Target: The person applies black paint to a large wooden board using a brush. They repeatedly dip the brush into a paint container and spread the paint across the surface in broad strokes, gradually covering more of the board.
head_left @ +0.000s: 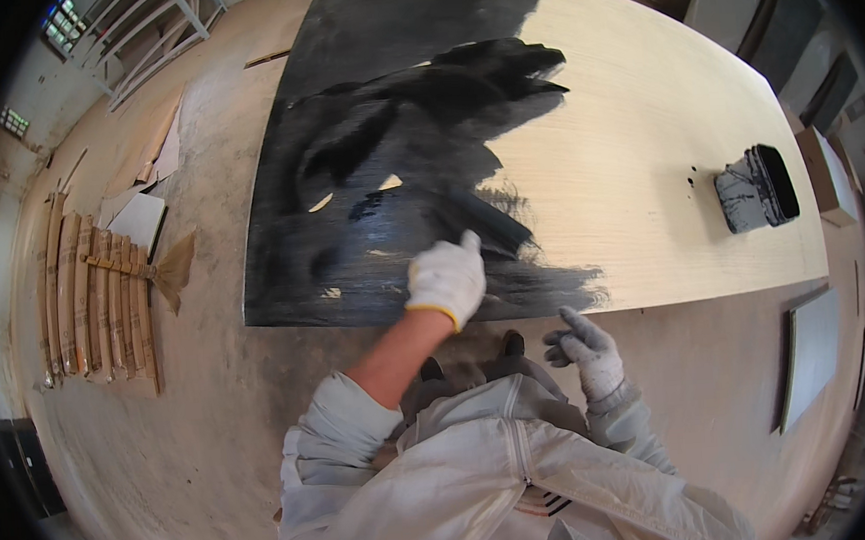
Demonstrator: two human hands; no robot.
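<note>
In a white glove with a yellow cuff, my left hand [446,281] is closed over the near part of a large pale wood-grained board [664,143]. It grips a wide flat black-coated tool [495,227], whose exact kind is lost against the black paint. Wet black paint [344,156] covers the board's left part, with streaky edges and a few pale patches. My right hand [589,351], in a grey-stained glove, hangs just off the near edge, fingers apart and holding nothing. A paint-smeared black bucket [743,198] stands on the board's right side.
Long brown wrapped bundles [88,294] lie on the floor at left, with a broom [167,273] across them. A pale panel [810,359] and a cardboard box [827,177] are at right. A grey metal rack [151,44] stands far left.
</note>
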